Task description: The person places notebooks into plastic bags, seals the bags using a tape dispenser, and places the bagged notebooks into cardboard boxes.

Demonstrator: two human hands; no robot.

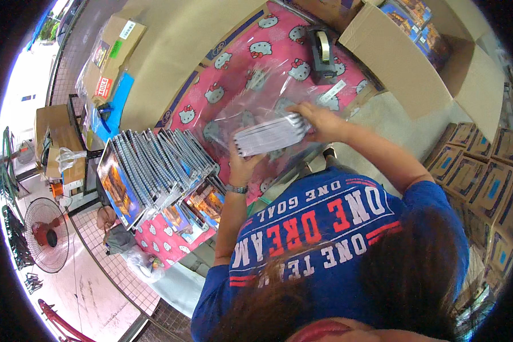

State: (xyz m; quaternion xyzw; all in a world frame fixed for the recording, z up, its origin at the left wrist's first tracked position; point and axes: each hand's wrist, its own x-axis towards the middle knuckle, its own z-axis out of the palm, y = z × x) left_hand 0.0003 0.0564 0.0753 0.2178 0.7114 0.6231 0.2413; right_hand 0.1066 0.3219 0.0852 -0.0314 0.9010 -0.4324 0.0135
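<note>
I have the stack of white-edged booklets (pixel 272 137) at the centre of the frame, held tilted between both hands above the pink surface (pixel 202 97). My left grip (pixel 245 169) is closed around the lower-left end, and my right grip (pixel 320 122) is curled over the right end; neither is wide open. I cannot tell exactly where the fingertips hidden by the stack press.

I judge the stack fairly heavy for its size, stiff as a block but ready to fan, since the leaves can slide over one another. Both short ends, squeezed evenly with support from below, look the best hold; a pinch on one corner could bend covers or splay pages. The clear plastic (pixel 242 91) spread beside and behind it looks thin, soft and slippery; whether it encloses any of the stack I cannot tell.

Farther out, a large pile of spiral-bound books (pixel 159 168) leans in rows at centre left, wire edges up. A black tape dispenser (pixel 323 57) sits at upper centre-right. In the upper right stands an open cardboard box (pixel 390 65) holding picture-covered books (pixel 419 28), with closed cartons (pixel 470 162) stacked below it at the right rim.
</note>
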